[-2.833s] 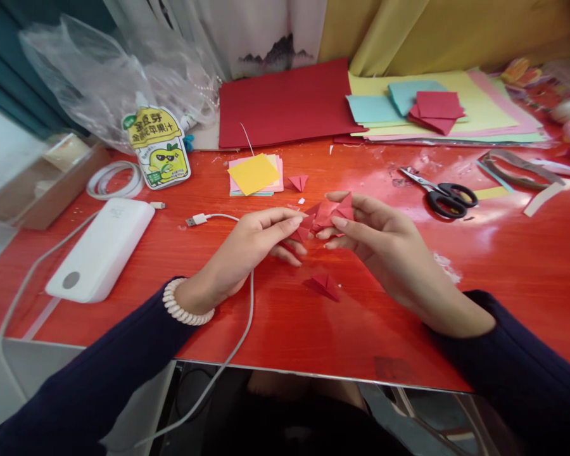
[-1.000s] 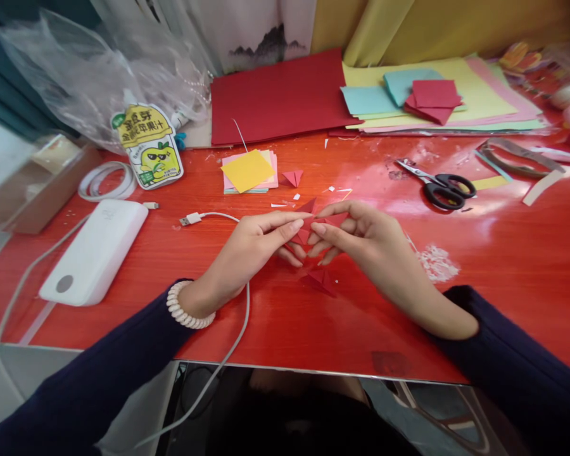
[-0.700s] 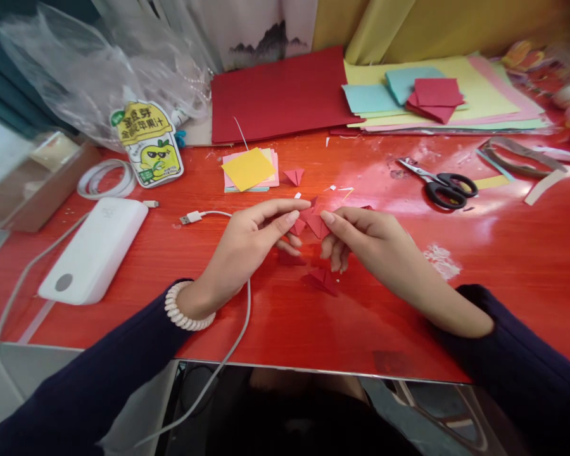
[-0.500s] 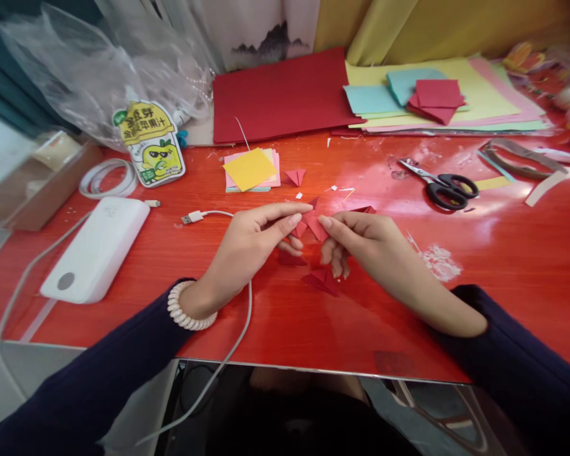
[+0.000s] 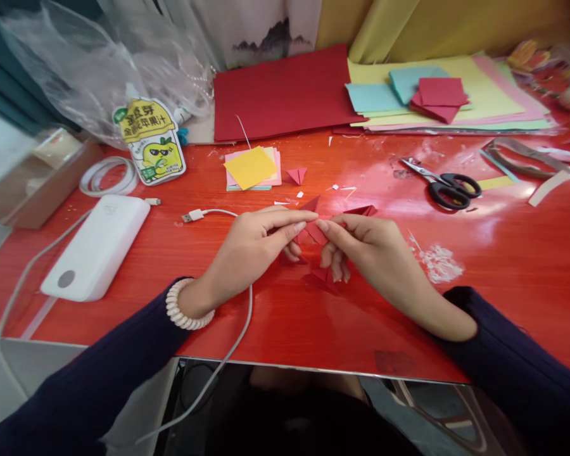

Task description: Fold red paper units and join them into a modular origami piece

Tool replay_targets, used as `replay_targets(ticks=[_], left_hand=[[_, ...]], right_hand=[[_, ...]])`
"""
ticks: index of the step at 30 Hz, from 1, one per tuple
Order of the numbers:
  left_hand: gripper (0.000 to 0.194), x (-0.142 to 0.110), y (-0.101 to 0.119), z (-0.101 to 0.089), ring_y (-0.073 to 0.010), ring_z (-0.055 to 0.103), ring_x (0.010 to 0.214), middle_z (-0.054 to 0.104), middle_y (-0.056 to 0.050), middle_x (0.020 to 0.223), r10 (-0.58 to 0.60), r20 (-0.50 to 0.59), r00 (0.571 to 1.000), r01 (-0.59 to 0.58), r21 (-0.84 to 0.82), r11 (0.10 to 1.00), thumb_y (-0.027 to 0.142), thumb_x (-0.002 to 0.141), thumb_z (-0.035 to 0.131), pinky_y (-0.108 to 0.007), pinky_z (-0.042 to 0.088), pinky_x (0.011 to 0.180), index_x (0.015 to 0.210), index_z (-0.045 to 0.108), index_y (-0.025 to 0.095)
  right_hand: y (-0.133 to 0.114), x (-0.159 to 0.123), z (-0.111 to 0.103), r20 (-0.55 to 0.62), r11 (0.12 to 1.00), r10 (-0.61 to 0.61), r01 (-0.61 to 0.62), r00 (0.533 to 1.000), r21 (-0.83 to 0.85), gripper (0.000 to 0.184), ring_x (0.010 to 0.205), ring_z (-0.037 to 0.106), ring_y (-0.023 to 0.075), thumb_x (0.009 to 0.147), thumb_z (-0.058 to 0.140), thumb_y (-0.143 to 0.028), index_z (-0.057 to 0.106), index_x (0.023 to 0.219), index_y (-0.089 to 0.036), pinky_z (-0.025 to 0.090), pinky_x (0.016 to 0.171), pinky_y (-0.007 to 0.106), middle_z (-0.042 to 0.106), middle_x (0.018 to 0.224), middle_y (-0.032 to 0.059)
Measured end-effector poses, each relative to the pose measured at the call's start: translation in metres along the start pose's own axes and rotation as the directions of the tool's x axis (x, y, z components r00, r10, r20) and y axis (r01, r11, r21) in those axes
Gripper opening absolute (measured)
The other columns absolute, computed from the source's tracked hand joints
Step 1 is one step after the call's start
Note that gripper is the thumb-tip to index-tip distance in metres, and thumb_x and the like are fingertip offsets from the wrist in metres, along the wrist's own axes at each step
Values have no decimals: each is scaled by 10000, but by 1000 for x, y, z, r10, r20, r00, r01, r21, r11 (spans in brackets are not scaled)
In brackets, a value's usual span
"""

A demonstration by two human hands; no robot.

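Observation:
Over the middle of the red table, my left hand and my right hand pinch a small piece of folded red paper between thumbs and forefingers. Its exact shape is partly covered by my fingers. Below my hands lies another folded red paper piece, its top partly behind my right fingers. A third folded piece sits just beyond my right hand. Farther back, a small red folded triangle rests beside a stack of square papers with a yellow sheet on top.
Black-handled scissors lie at the right, with paper strips beyond them. White shreds are near my right wrist. A white power bank and a cable are at the left. Large red sheets lie at the back.
My left fingertips have shifted slightly right and down, closer to my right fingertips. The folded red paper has turned a little between them; my right hand has barely moved.

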State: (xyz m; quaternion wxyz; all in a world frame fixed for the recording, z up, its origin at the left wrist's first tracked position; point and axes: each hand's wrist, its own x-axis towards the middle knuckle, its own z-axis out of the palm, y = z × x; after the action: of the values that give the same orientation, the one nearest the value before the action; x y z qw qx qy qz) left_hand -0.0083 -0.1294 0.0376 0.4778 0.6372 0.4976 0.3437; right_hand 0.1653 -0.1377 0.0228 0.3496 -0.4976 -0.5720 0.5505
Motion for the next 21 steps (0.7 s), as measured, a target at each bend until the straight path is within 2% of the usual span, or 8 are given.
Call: replay_targets(ticks=[6,13,16,19,21], left_hand=[[254,5,-1,-5,-109,650,602,693,-12,760,-55,68,996,60,-85,995,245,877,573,-218,551,602,1079,712,180],[246,8,-3,-4,-111,654,721,635,-70,1106,-40,-33,999,32,-217,976,294,883,552,-224,577,588,1064,653,163],[254,11,-5,-5,-108,646,666,658,-56,971,-71,-18,997,65,-230,971,304,851,608,-213,557,555,1058,641,161],[242,11,-7,-7,-102,617,568,651,-18,721,-86,85,993,100,-182,978,302,827,649,-201,520,523,1013,663,148],[221,10,-7,-8,-96,599,525,636,-3,644,-82,126,989,100,-143,985,301,833,646,-200,502,517,987,680,146]], right_hand=[[-1,5,-6,41,1000,5,-6,999,20,374,389,559,89,902,549,-505,578,703,-190,458,387,218,642,563,-4],[-4,10,-9,56,991,62,-68,996,114,336,378,546,90,876,613,-441,563,665,-184,469,408,234,632,546,3],[-5,10,-9,69,989,63,-72,996,128,317,391,545,85,878,612,-421,564,677,-181,464,413,227,636,561,1],[-5,9,-9,77,991,43,-52,996,125,322,396,534,76,853,634,-451,569,693,-180,457,413,214,630,564,-11],[-5,8,-9,80,993,30,-39,996,115,339,392,529,72,843,641,-471,559,693,-179,450,408,208,624,558,-17]])
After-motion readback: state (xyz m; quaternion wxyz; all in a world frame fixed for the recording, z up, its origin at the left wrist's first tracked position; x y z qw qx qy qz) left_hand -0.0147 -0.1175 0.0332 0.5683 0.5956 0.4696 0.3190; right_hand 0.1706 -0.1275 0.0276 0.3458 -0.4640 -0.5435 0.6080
